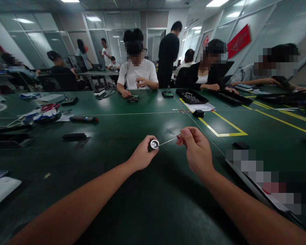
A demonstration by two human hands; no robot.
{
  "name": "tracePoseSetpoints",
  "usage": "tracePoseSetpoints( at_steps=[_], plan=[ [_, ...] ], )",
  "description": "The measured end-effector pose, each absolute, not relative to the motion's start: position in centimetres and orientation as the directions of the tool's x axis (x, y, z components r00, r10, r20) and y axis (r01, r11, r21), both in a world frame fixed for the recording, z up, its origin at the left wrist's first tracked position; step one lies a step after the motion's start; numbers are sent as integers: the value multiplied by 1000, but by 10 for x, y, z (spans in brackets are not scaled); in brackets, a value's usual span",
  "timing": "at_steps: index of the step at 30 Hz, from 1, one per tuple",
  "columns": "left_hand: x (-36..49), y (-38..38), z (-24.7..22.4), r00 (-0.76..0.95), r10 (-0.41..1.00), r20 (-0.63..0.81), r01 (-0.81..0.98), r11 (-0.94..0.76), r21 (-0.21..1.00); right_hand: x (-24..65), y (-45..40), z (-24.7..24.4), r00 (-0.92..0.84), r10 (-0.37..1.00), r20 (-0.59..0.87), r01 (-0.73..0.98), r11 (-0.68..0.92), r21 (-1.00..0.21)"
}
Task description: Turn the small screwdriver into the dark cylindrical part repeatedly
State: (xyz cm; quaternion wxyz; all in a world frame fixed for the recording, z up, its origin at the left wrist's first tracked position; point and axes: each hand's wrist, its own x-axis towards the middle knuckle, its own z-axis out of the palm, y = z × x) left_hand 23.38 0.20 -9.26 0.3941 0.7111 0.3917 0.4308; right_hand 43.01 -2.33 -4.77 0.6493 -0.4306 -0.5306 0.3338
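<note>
Between the thumb and fingers of my left hand (142, 156) is a small round black part (154, 144) with a silvery rim, its open face turned towards me. Small details show inside the rim, too fine to name. My right hand (198, 151) pinches the reddish handle of a thin screwdriver (168, 140). The metal shaft points left and down, and its tip meets the right edge of the rim; whether it goes inside I cannot tell. Both hands are above the green table (132, 211), in the middle of the view.
A pen-like tool (83, 119) and a dark block (74, 136) lie on the left, near a red-handled tool (50, 107). A small black block (198, 113) stands ahead by yellow tape lines. Black trays (191, 96) lie farther back, where several people sit working.
</note>
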Motion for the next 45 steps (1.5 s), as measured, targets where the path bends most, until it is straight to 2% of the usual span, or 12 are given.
tracePoseSetpoints(
  at_steps=[3,15,19,22,25,30,36,45],
  plan=[
    [233,5,-96,368,877,310,245,-413,877,429,-26,-45,191,882,432,69,427,-902],
    [232,9,-101,344,896,281,234,-371,898,432,-27,-61,56,877,477,347,431,-833],
    [232,9,-101,340,900,272,251,-365,896,434,-31,-57,-32,901,432,316,420,-851],
    [232,8,-100,338,901,271,256,-365,895,432,-36,-52,-108,883,457,288,468,-835],
    [232,8,-99,333,903,270,265,-365,893,429,-39,-49,-78,863,500,331,495,-803],
    [232,9,-99,329,907,263,270,-357,894,429,-39,-52,43,875,483,363,436,-823],
    [232,7,-99,314,910,271,273,-360,892,431,-38,-51,-22,856,517,422,477,-771],
    [232,9,-100,271,923,274,236,-339,911,429,-36,-51,33,858,513,428,452,-783]
  ],
)
